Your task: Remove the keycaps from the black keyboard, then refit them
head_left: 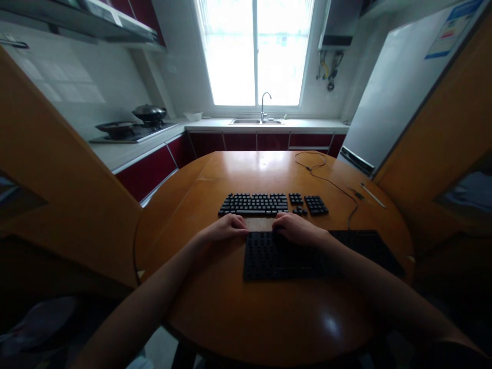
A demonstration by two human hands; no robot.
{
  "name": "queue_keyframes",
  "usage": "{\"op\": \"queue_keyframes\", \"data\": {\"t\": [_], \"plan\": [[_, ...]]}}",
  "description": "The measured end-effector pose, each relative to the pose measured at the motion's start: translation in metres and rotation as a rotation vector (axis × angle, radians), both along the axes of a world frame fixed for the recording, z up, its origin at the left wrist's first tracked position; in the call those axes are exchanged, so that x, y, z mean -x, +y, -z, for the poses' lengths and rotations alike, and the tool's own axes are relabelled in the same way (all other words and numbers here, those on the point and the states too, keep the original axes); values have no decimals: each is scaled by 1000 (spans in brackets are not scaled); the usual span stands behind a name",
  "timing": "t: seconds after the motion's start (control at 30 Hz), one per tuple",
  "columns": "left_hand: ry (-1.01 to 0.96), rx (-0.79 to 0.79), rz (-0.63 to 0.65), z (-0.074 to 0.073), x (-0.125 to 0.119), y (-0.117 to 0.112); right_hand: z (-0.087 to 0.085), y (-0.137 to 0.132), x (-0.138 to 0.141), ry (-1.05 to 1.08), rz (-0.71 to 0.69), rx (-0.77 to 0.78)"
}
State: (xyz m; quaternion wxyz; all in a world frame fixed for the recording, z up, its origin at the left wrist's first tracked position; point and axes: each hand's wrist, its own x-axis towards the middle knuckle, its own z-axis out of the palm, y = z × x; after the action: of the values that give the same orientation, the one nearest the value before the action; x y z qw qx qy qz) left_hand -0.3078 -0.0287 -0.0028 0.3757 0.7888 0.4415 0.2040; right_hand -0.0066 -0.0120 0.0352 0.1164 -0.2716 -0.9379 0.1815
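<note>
A black keyboard base (286,256) with bare switch posts lies on the round wooden table (265,318) in front of me. Beyond it, rows of loose black keycaps (254,204) sit laid out in keyboard order, with two smaller groups (315,204) to their right. My left hand (225,228) rests on the table at the base's far left corner, fingers curled. My right hand (298,228) lies on the base's far edge, fingers curled down; whether they pinch a keycap is hidden.
A thin black cable (326,179) runs across the table's far right, near a small pen-like tool (372,195). Behind are a counter with a sink (257,121), a stove with pans (132,125) at left, a fridge (388,102) at right, and wooden panels on both sides.
</note>
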Motion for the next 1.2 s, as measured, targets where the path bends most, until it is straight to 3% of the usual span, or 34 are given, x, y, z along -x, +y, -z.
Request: {"op": "queue_keyframes", "data": {"t": [0.53,0.9,1.2], "plan": [[87,-19,27,-4,3,3,-1,11,-133,-62,118,-56],[139,-4,1,-12,-2,3,5,9,-219,-60,297,-121],[176,-35,-16,-14,-5,1,13,7,-245,16,355,-119]]}}
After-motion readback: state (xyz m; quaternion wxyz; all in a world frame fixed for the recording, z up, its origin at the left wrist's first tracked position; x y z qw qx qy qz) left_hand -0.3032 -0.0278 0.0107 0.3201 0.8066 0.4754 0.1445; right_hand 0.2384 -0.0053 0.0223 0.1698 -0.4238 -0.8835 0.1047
